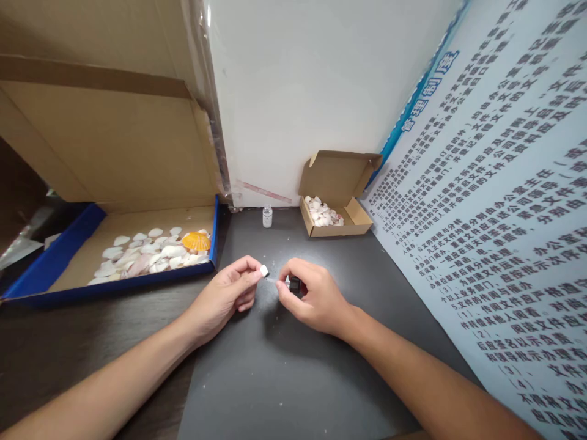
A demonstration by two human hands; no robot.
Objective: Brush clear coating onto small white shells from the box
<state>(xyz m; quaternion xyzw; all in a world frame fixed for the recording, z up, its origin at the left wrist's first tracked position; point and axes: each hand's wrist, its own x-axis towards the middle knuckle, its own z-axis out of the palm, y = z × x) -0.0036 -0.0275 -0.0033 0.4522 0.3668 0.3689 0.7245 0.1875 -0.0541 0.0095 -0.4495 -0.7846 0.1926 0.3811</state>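
Observation:
My left hand [232,293] pinches a small white shell [264,270] between thumb and forefinger, just above the dark mat [293,366]. My right hand [309,296] is closed around a small black cap with a thin brush [294,284], whose tip points toward the shell. The two hands are a few centimetres apart. A small clear bottle [267,216] stands upright behind them near the wall.
A blue-rimmed cardboard tray [137,284] at the left holds several white shells and an orange scallop shell [196,241]. A small open cardboard box [337,227] with shells sits at the back right. A printed poster [495,214] leans along the right.

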